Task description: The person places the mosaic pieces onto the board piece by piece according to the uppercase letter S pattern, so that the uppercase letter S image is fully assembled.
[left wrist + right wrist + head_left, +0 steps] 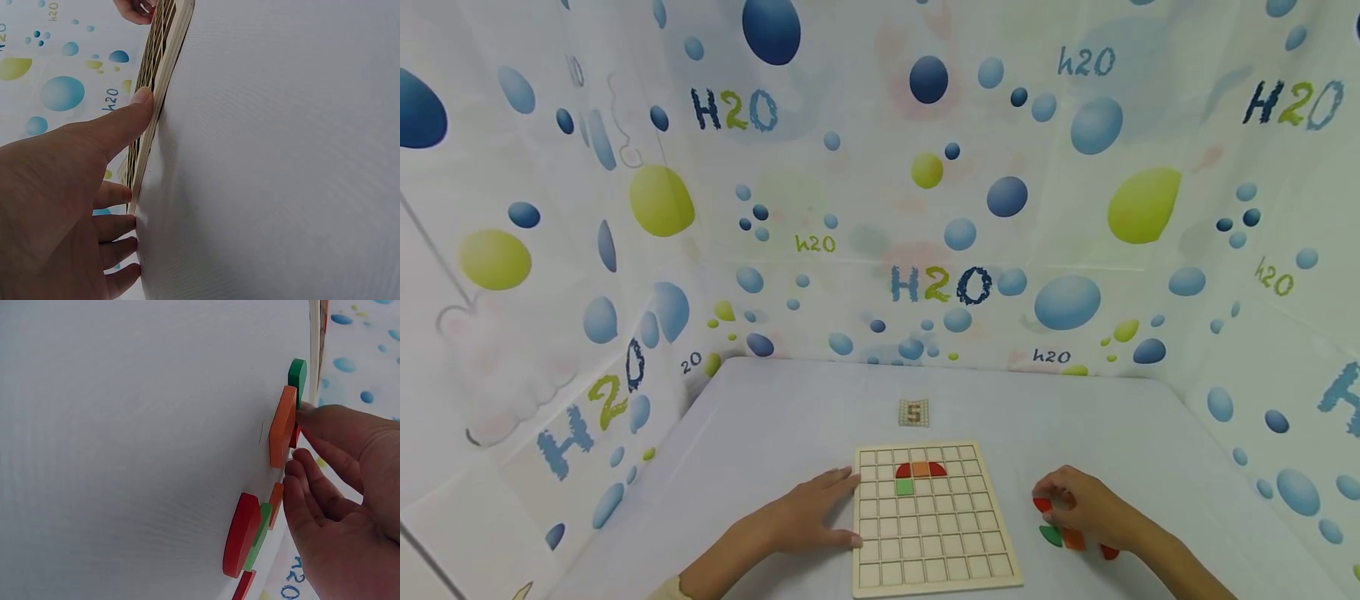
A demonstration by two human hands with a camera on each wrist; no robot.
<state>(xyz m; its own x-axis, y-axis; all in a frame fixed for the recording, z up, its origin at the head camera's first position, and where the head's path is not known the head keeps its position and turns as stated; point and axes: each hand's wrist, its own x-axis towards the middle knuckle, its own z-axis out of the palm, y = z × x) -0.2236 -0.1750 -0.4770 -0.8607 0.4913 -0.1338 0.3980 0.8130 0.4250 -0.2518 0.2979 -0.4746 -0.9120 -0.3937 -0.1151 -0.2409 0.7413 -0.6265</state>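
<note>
A wooden grid board (pixel 925 547) lies on the white table, with two red quarter-round pieces, an orange square (pixel 921 469) between them and a light green square (pixel 905 487) below. My left hand (pixel 808 514) rests beside it, straight fingers and thumb touching its left edge. Right of the board, my right hand (pixel 1093 504) pinches a red piece (pixel 1042 505) between thumb and fingers, low over the loose pieces. Near that hand lie a dark green piece (pixel 1051 536) and an orange piece (pixel 1075 540). The right wrist view also shows a thick red piece (pixel 242 534) and a light green piece (pixel 259 534).
A small patterned card (pixel 913 412) bearing an S-like figure lies behind the board. A white curtain (pixel 865 192) printed with blue and yellow-green drops stands around the back and sides of the table (pixel 775 400).
</note>
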